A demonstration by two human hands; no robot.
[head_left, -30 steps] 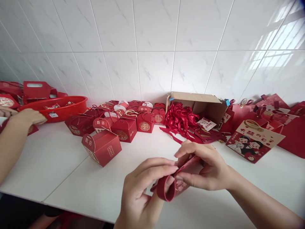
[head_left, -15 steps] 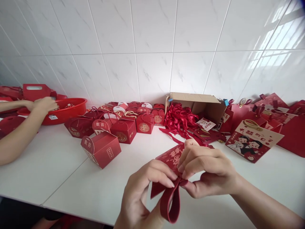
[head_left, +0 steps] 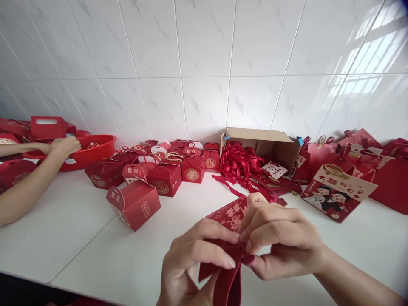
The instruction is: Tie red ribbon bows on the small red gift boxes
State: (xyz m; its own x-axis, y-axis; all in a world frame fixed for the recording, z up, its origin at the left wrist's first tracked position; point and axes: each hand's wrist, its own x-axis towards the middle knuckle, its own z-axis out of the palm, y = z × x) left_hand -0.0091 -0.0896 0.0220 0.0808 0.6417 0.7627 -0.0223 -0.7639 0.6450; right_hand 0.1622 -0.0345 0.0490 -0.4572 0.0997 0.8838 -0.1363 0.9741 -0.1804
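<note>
Between my hands a red gift box (head_left: 228,213) with pale lettering is tilted over the white table. A dark red ribbon (head_left: 225,285) forms a loop at its near end, hanging toward me. My left hand (head_left: 191,259) has its fingers closed over the box's near edge and the base of the loop. On the other side, my right hand (head_left: 283,238) pinches the ribbon where it meets the box, thumb and fingertips pressed together. The exact spot under the fingertips is partly hidden.
Small red gift boxes (head_left: 164,180) stand in a group left of centre. Behind my hands, a cardboard box (head_left: 259,135) lies beside heaped red ribbons (head_left: 239,163). Red gift bags (head_left: 339,193) stand right. Another person's hand (head_left: 65,146) is at a red basin (head_left: 98,148).
The ribbon loop has come lower and nearer to me, its end now out of frame. Both my hands have shifted slightly down. The view has tilted up a little.
</note>
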